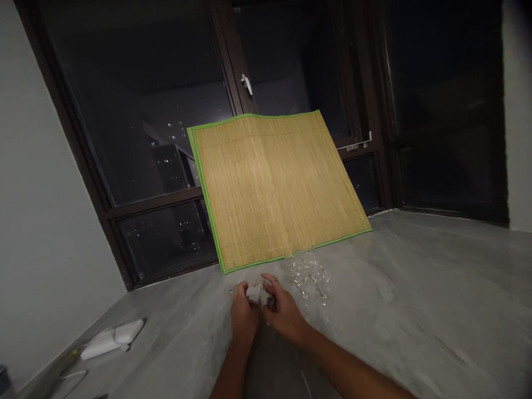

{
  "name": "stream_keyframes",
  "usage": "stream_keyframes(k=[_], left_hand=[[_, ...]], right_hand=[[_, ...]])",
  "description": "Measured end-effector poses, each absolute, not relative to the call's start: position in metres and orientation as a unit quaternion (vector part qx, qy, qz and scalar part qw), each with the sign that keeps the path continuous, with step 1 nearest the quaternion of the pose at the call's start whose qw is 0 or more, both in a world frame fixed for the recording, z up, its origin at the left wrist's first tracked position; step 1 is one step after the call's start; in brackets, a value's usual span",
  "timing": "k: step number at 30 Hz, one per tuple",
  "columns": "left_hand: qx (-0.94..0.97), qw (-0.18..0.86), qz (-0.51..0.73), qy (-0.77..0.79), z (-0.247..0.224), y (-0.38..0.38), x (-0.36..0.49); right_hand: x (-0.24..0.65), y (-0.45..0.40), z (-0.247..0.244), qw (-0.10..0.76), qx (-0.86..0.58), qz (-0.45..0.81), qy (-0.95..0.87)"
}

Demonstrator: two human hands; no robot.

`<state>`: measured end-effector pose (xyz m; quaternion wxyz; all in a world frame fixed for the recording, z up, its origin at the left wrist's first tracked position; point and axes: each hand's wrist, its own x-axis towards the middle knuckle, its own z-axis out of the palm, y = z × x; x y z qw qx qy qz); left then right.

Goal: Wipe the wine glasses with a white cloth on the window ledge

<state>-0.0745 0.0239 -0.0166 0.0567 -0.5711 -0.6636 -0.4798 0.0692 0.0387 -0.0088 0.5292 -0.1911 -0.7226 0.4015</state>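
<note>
Bare forearms, both mine, come in from the bottom edge and meet low in the middle of the view. Left hand (244,313): fingers bent, gripping the left side of a pale crumpled lump (256,293). Right hand (286,316): fingers curved over the lump's right side, grasping it too, forefinger lifted somewhat higher than the rest. Lump sits between my two hands, just above or on the grey marbled surface (415,293); contact beneath hidden by my hands. Material unclear; darker patch on its right side, by my right fingers.

Just left of my left fingertips, a small shiny bit (231,291), too small to identify. Right of my right hand, near it and apart: a cluster of clear, rounded, see-through pieces (310,277), blurred, count uncertain. Its upper end reaches the lower edge of the mat.

Beyond: bamboo mat (278,188), green edging, leaning back against the dark-framed window (137,111), bottom edge down on the surface. Slight wave along its top. White window handle (246,84) above it. Night outside, small lights through the panes.

Lower left, well apart from my hands: white bundle (112,339) with a band around it, thin cable (75,376) near. Plain pale wall (50,221) behind that side.
</note>
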Motion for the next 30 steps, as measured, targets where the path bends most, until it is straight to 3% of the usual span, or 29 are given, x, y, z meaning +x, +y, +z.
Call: stream_keyframes(k=[6, 13, 17, 30], left_hand=[[-0.635, 0.017, -0.433, -0.640, -0.021, 0.025, -0.065], [-0.687, 0.060, -0.417, -0.592, -0.024, 0.027, -0.071], [-0.692, 0.017, -0.402, -0.599, -0.027, 0.028, -0.075], [-0.613, 0.000, -0.496, -0.615, -0.025, 0.030, -0.075]], right_hand=[[0.072, 0.052, -0.019, 0.491, -0.223, 0.373, -0.755], [0.073, 0.058, -0.017, 0.513, -0.219, 0.382, -0.737], [0.077, 0.059, -0.011, 0.513, -0.240, 0.389, -0.726], [0.071, 0.047, -0.001, 0.553, -0.143, 0.505, -0.647]])
